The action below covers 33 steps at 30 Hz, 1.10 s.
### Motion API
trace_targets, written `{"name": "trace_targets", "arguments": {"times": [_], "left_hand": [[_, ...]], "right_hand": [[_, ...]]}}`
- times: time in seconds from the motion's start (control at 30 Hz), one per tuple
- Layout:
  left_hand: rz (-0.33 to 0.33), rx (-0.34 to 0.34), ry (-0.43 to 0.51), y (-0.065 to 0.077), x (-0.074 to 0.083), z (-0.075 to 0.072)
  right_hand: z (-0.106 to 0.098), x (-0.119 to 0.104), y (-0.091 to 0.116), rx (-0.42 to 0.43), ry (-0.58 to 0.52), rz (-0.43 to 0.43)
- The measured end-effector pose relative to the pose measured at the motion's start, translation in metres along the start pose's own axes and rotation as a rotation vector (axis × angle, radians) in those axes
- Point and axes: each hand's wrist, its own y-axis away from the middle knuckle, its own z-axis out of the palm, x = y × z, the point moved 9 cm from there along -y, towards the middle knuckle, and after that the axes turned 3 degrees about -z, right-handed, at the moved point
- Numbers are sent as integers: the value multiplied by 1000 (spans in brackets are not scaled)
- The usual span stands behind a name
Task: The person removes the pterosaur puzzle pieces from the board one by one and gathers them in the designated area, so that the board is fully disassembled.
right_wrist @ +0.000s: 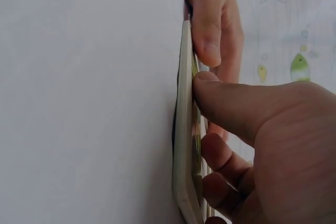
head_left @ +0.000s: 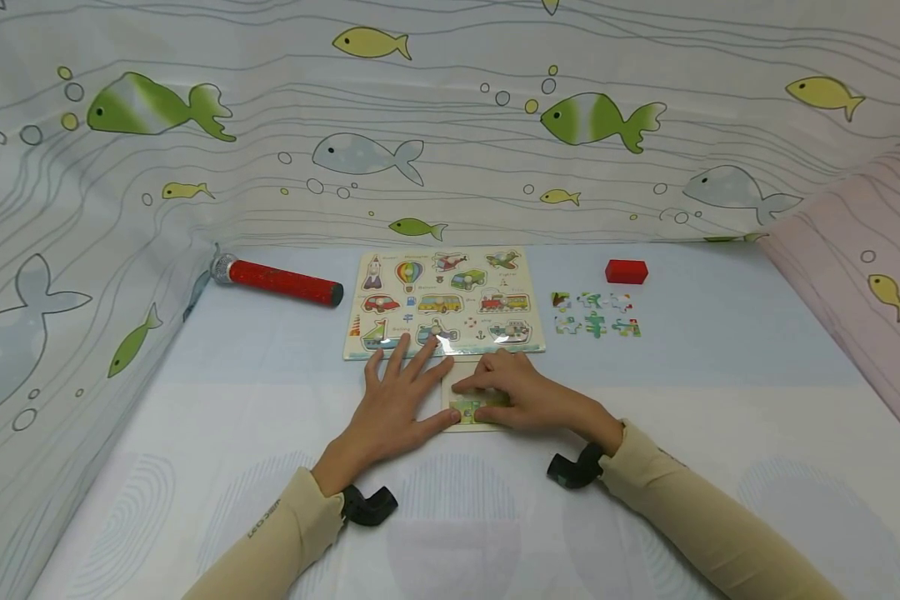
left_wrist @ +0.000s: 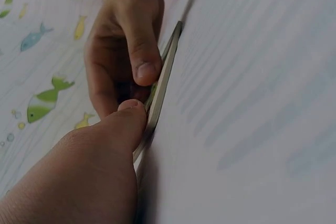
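Observation:
In the head view a small jigsaw board (head_left: pixel 456 375) lies flat in front of a larger picture board, with green puzzle pieces (head_left: pixel 465 407) in its lower part. My left hand (head_left: pixel 394 408) lies at its left with the fingers spread; its thumb touches the lower left and its fingertips reach the larger board. Over the right part is my right hand (head_left: pixel 521 390), thumb and index finger stretched onto the small board. Seen from the right wrist, that thumb (right_wrist: pixel 207 85) presses the pieces' surface beside the board's edge (right_wrist: pixel 182 166), and the curled fingers touch further along.
The larger board (head_left: pixel 352 333) shows vehicles with small knobs. Several loose jigsaw pieces (head_left: pixel 594 323) lie at the right, below a red block (head_left: pixel 626 272). A red microphone-like stick (head_left: pixel 285 282) lies at the left. Fish-patterned cloth (head_left: pixel 450 108) rises behind the table.

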Motion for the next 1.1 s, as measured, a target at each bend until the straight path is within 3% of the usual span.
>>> {"name": "trace_targets", "arguments": {"times": [0.77,1.1], "left_hand": [[46,27,21,1,2,-3],[28,-2,33,1,1,-1]], "right_hand": [[1,-4,-1,33,-4,19],[1,-3,0,45,-52,49]]}}
